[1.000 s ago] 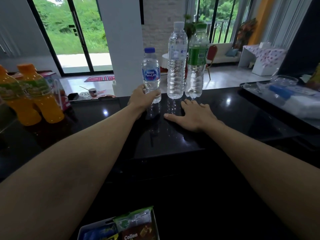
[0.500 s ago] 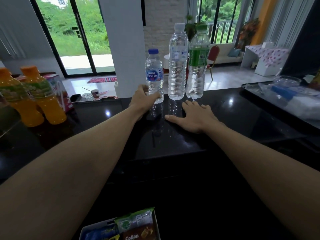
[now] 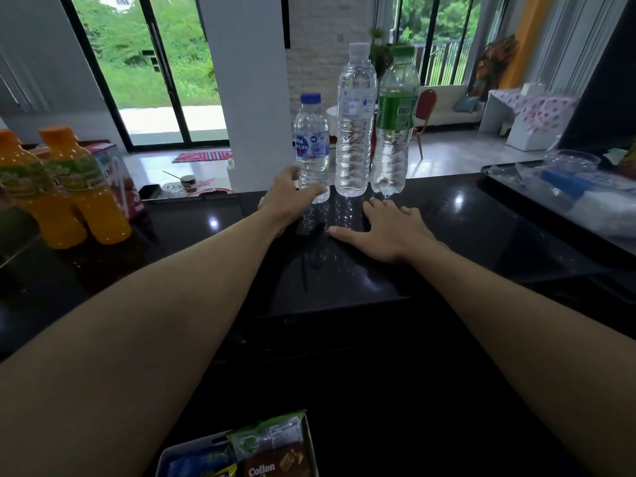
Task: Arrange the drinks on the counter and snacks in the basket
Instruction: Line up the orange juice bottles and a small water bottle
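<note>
Bottles stand in a row at the far edge of the black worktop (image 3: pixel 447 215). The left hand (image 3: pixel 287 197) has its grip wrapped around the bottom of the small water bottle (image 3: pixel 311 148). The right hand (image 3: pixel 389 228) lies flat and open on the worktop, just in front of the tall clear bottle (image 3: pixel 354 118) and the green-label bottle (image 3: pixel 395 122). Two orange juice bottles (image 3: pixel 65 187) stand far left. Snack packs (image 3: pixel 272 449) sit in the basket (image 3: pixel 165 459) down below.

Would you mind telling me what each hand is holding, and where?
The left hand grips the small blue-capped water bottle around its base. The right hand holds nothing, resting flat on the counter.
</note>
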Motion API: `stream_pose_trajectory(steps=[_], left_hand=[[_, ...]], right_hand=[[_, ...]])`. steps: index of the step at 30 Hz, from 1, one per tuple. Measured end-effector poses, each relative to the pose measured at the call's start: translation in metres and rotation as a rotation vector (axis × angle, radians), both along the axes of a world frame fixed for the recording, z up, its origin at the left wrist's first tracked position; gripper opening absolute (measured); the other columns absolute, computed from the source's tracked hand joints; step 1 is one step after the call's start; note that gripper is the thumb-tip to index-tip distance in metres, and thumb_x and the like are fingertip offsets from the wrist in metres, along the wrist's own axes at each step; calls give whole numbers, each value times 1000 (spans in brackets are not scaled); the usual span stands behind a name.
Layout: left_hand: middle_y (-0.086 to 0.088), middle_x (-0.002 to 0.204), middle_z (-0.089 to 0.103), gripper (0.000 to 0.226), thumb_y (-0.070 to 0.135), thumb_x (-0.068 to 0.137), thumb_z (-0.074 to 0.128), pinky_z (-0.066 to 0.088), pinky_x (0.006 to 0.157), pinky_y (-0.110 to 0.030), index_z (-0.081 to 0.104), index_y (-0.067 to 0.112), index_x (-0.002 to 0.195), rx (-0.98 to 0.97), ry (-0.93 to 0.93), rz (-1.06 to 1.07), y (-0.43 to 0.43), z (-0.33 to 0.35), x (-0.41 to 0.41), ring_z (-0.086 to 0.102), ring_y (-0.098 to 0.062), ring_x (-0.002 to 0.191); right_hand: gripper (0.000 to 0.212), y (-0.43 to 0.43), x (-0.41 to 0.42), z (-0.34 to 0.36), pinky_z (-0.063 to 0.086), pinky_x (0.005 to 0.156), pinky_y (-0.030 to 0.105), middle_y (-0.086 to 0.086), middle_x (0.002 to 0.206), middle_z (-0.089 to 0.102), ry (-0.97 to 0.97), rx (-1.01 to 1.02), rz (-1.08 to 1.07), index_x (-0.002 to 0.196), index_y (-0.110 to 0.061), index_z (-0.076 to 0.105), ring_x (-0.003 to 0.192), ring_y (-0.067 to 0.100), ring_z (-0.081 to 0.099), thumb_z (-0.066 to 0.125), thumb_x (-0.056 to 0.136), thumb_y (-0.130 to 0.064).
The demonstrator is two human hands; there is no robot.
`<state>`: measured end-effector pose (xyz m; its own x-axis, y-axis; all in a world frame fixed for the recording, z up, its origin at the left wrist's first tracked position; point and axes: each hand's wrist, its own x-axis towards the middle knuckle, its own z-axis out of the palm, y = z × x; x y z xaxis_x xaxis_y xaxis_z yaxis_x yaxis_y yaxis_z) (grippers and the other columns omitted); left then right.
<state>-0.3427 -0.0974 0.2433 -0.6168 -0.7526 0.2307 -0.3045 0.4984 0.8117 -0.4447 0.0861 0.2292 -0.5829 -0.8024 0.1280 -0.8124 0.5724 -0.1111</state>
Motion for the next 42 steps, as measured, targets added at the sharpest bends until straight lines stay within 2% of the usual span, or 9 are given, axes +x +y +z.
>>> stream_pose_trajectory(steps=[4,8,13,19,30,42], left_hand=[[2,132,57,77,53,79,76,45,105,-46,47,21,142,-43,10,19,1,-2,1,58,-20,116],[4,138,60,73,54,83,72,43,108,-45,48,23,145,-47,-18,2,-2,-3,1,58,-20,123],[-3,152,47,81,54,89,67,34,115,-48,34,18,154,-49,-37,-46,-2,-4,-1,49,-23,135],[-6,155,43,82,54,91,63,30,117,-49,28,18,156,-51,-63,-59,-1,-4,-2,42,-23,141],[-4,149,49,76,60,95,51,29,115,-51,24,27,157,-150,-184,-5,0,-3,-2,46,-28,137],[-2,154,45,71,55,97,50,27,116,-50,23,28,157,-154,-202,43,-4,-5,-6,45,-27,138]], right_hand=[[129,0,0,1,15,117,49,2,163,28,-8,-2,-2,155,-17,31,149,19,23,12,62,-104],[128,1,0,1,17,116,49,2,162,31,-7,-9,1,154,-17,34,148,20,25,13,62,-104],[128,1,1,2,17,116,49,2,162,31,-4,-2,0,154,-17,34,148,20,26,13,62,-104],[128,0,0,1,17,116,49,1,161,32,-4,-9,0,153,-17,35,147,20,27,14,62,-104],[131,0,-1,-1,18,116,49,1,161,33,6,-14,-8,153,-17,36,147,20,28,12,60,-105],[130,0,-1,1,19,116,50,1,160,35,8,-9,-6,153,-16,36,146,20,29,13,61,-104]])
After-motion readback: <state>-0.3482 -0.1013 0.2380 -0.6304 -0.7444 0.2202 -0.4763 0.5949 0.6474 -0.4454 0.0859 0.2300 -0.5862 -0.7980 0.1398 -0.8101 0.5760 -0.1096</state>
